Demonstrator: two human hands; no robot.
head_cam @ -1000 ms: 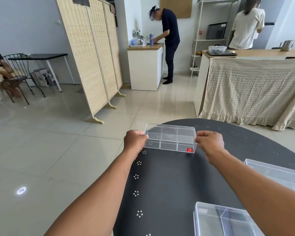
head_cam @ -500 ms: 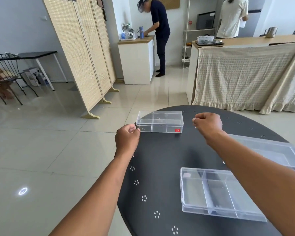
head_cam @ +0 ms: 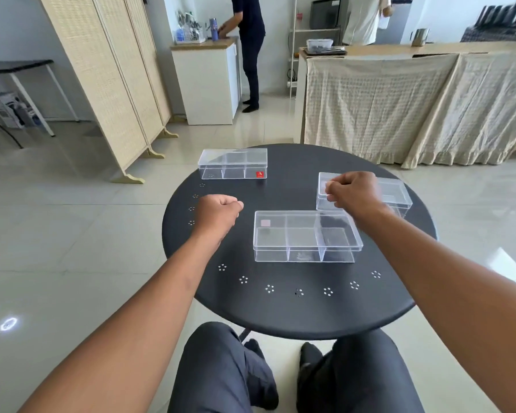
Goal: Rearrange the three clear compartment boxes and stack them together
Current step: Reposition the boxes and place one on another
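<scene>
Three clear compartment boxes lie apart on a round black table (head_cam: 280, 305). One box with a red sticker (head_cam: 233, 163) sits at the far left edge. A second box (head_cam: 306, 236) lies in the middle, its three compartments visible. The third box (head_cam: 395, 193) is at the right, partly hidden behind my right hand (head_cam: 353, 193). That hand is a closed fist hovering over the third box's left end, holding nothing. My left hand (head_cam: 218, 213) is also fisted and empty, above the table left of the middle box.
My knees show under the table's near edge. A woven folding screen (head_cam: 108, 79) stands at the left, a cloth-draped counter (head_cam: 414, 102) behind the table at the right. Two people stand far back by a white cabinet (head_cam: 206, 81) and shelves.
Both hands let go of the red-sticker box at the far edge and drew back toward me, fists closed. The view tilted down, bringing all the boxes into sight.
</scene>
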